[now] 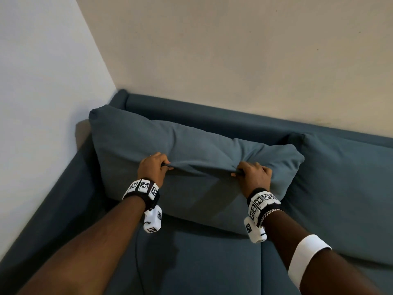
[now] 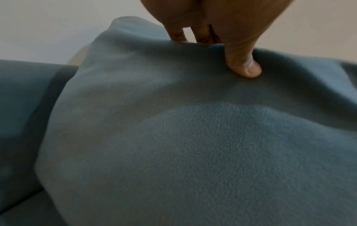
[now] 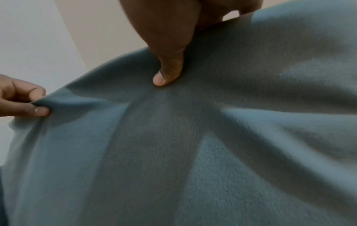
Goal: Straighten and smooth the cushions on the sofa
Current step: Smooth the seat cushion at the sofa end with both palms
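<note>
You are partway through straightening the first back cushion (image 1: 191,150), the one leaning against the sofa (image 1: 212,262) backrest at its left end, next to the armrest in the corner of the room. Your left hand (image 1: 152,168) pinches a fold of the cover between thumb and curled fingers, just left of the cushion's middle; your right hand (image 1: 254,174) pinches a matching fold toward its right half. Both hands sit along one horizontal crease across the front face, and the cloth between them is drawn taut, with wrinkles fanning out from each grip. The wrist views confirm it: a thumb presses fabric against the fingers on each side.

The step in hand looks like lifting or tugging the cushion by its cover to reseat it. Next, you will likely need to let the folds go and sweep flat palms outward so the puckers settle. A second back cushion (image 1: 344,188) stands just beside the first on the right, untouched by either hand.
</note>
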Tool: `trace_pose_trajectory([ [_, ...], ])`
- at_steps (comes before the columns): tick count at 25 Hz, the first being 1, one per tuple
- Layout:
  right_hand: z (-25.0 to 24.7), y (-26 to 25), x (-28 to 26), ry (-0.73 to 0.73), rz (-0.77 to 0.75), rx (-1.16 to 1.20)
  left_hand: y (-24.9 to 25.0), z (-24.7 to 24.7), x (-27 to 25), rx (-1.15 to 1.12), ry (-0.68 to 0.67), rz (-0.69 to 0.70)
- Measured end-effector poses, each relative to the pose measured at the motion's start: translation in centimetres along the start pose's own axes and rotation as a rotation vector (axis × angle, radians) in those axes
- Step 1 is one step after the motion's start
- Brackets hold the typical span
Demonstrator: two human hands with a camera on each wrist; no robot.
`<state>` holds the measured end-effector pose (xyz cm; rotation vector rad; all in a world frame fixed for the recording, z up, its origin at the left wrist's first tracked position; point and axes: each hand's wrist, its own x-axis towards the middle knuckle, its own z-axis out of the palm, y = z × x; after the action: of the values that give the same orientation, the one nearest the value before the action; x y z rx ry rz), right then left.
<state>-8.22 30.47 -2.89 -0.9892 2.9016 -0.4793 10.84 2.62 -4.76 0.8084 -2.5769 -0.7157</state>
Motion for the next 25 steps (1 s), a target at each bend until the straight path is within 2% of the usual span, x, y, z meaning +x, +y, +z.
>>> trace_pose_trajectory([
  [6,-1.7,0.2,-11.5,0.146,-0.126,0.113,1.0,-3.2,-11.6,-0.058,0.072,0.033],
  [11,-5.0,-0.2,-11.9,0.386,-0.115,0.23,4.8,-6.1,-13.7,-0.245,0.235,0.021],
  [13,-6.1,0.1,-11.4,0.415,-0.156,0.203,5.1,-6.2,-13.9,-0.336,0.271,-0.046],
  [15,-6.1,0.7,-10.6,0.351,-0.19,0.161,5.0,-5.1,-14.1,-0.385,0.26,-0.149],
  [17,-4.9,1.9,-10.0,0.232,-0.173,0.14,4.4,-3.0,-14.1,-0.418,0.174,-0.248],
  [22,2.6,4.8,-10.6,-0.057,-0.032,0.102,1.1,4.2,-17.6,-0.369,-0.075,-0.367],
  [23,4.0,5.5,-10.9,-0.098,0.018,0.105,1.0,5.4,-18.0,-0.315,-0.113,-0.357],
  [25,5.8,7.0,-10.6,-0.133,0.117,0.102,1.9,7.0,-17.4,-0.14,-0.167,-0.238],
])
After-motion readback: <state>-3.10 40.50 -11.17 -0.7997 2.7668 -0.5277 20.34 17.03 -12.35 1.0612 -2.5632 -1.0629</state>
